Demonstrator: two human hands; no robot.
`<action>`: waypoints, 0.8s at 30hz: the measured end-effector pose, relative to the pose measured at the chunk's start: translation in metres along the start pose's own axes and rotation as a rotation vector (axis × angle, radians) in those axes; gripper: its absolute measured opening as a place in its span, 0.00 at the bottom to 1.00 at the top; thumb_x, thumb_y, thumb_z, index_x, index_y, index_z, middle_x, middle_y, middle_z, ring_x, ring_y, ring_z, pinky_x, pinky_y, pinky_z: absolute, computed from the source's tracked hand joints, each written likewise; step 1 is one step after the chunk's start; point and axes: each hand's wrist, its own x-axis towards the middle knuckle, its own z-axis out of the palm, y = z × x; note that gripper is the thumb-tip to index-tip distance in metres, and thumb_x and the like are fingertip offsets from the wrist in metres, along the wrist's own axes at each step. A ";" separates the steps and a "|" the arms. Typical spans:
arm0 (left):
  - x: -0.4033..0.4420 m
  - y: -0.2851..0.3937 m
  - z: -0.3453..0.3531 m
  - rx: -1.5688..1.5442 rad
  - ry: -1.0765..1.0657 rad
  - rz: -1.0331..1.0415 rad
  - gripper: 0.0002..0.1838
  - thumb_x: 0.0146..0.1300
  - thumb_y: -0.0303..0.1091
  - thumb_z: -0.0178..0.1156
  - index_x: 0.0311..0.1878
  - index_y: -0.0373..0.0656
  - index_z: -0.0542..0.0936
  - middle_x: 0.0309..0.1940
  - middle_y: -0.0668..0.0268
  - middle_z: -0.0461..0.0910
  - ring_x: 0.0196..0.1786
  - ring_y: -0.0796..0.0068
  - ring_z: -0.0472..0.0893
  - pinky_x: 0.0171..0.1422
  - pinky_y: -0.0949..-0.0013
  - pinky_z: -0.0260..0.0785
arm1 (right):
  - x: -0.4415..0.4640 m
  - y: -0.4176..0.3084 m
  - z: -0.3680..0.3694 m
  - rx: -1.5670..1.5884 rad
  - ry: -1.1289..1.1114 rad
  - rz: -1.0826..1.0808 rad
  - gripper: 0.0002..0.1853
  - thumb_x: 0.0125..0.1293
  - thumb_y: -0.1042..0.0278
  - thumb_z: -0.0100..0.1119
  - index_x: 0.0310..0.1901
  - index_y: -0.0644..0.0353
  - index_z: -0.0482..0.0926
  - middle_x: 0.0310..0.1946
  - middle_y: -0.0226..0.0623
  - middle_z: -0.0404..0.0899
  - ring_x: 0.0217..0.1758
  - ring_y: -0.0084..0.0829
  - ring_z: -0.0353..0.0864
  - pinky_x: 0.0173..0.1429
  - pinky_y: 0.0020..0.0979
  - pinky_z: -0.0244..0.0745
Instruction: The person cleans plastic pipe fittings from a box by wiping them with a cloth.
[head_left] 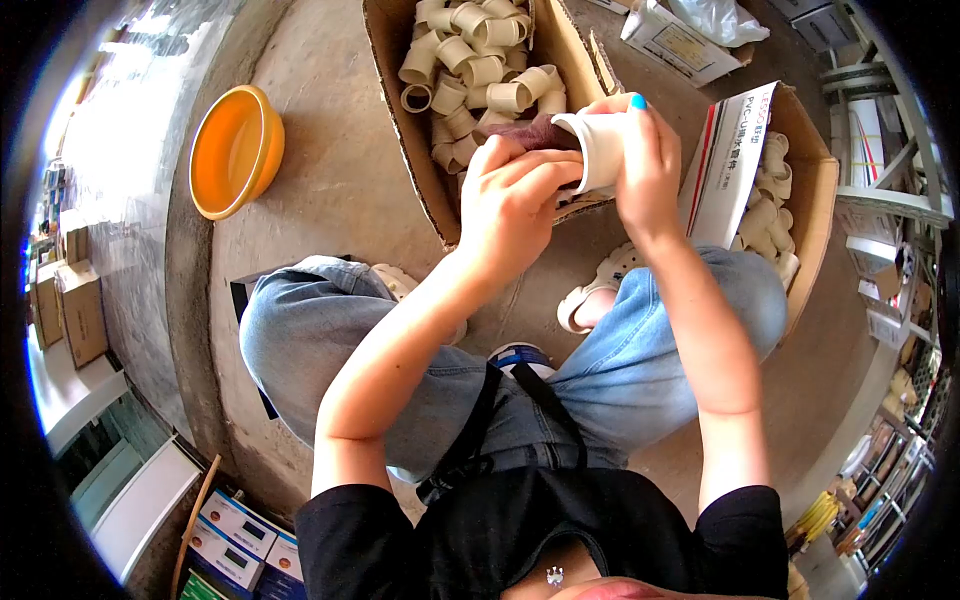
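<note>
Above the front edge of a cardboard box, my right hand point(645, 175) grips a white PVC pipe fitting point(597, 150), its wide mouth turned to the left. My left hand point(515, 205) is closed around a dark brown cloth point(535, 133), with its fingertips at the fitting's mouth. Part of the cloth hangs out on the box side; how far it reaches into the fitting is hidden. Behind the hands, many cream pipe fittings point(485, 70) lie piled in the cardboard box point(395, 110).
To the right stands a second cardboard box point(815, 215) of fittings, its printed white flap point(730, 160) raised. An orange basin point(225, 150) sits on the floor at left. Shelving point(890, 200) lines the right side. My knees flank the space below my hands.
</note>
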 end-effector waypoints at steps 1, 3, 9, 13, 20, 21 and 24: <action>-0.001 0.002 0.002 -0.095 -0.014 -0.081 0.16 0.37 0.18 0.62 0.34 0.45 0.81 0.34 0.71 0.82 0.35 0.64 0.73 0.43 0.65 0.66 | 0.000 0.004 0.002 -0.022 0.049 -0.083 0.21 0.70 0.59 0.37 0.31 0.64 0.77 0.27 0.38 0.79 0.29 0.29 0.77 0.37 0.29 0.71; -0.001 0.012 0.001 -0.217 -0.079 -0.275 0.16 0.39 0.18 0.63 0.35 0.45 0.81 0.31 0.68 0.81 0.34 0.69 0.73 0.39 0.69 0.67 | -0.001 0.003 -0.001 -0.120 0.071 -0.189 0.18 0.69 0.63 0.36 0.31 0.63 0.76 0.28 0.42 0.79 0.31 0.38 0.78 0.39 0.34 0.71; 0.010 0.026 -0.018 -1.226 -0.190 -1.064 0.10 0.53 0.22 0.65 0.39 0.37 0.79 0.31 0.69 0.80 0.32 0.85 0.75 0.37 0.81 0.66 | 0.011 0.006 -0.013 -0.323 0.059 -0.760 0.13 0.65 0.68 0.38 0.37 0.60 0.75 0.34 0.39 0.79 0.38 0.39 0.78 0.48 0.34 0.66; 0.005 0.030 -0.016 -1.143 -0.072 -0.997 0.08 0.54 0.27 0.66 0.37 0.38 0.80 0.25 0.74 0.76 0.23 0.89 0.69 0.25 0.82 0.60 | 0.014 0.003 -0.009 -0.383 0.025 -0.849 0.13 0.65 0.64 0.40 0.38 0.60 0.75 0.35 0.38 0.79 0.38 0.37 0.78 0.49 0.33 0.65; -0.006 0.015 -0.012 -0.277 0.076 -0.637 0.07 0.53 0.24 0.65 0.36 0.37 0.80 0.28 0.68 0.79 0.32 0.81 0.74 0.37 0.77 0.67 | 0.013 -0.005 0.007 0.072 -0.323 0.108 0.23 0.67 0.49 0.41 0.42 0.62 0.76 0.34 0.34 0.78 0.38 0.24 0.75 0.44 0.26 0.69; -0.006 0.017 -0.014 -0.155 0.072 -0.488 0.08 0.49 0.23 0.65 0.35 0.38 0.81 0.27 0.65 0.78 0.33 0.74 0.73 0.37 0.72 0.66 | 0.014 -0.008 0.005 0.094 -0.371 0.192 0.23 0.68 0.49 0.40 0.42 0.62 0.76 0.34 0.34 0.78 0.37 0.23 0.75 0.44 0.26 0.69; -0.006 0.013 -0.016 0.081 0.051 -0.108 0.11 0.42 0.25 0.67 0.32 0.45 0.81 0.30 0.70 0.82 0.35 0.69 0.73 0.46 0.70 0.61 | 0.017 -0.008 -0.007 0.073 -0.463 0.319 0.26 0.67 0.47 0.38 0.39 0.64 0.78 0.30 0.33 0.78 0.34 0.21 0.74 0.42 0.24 0.68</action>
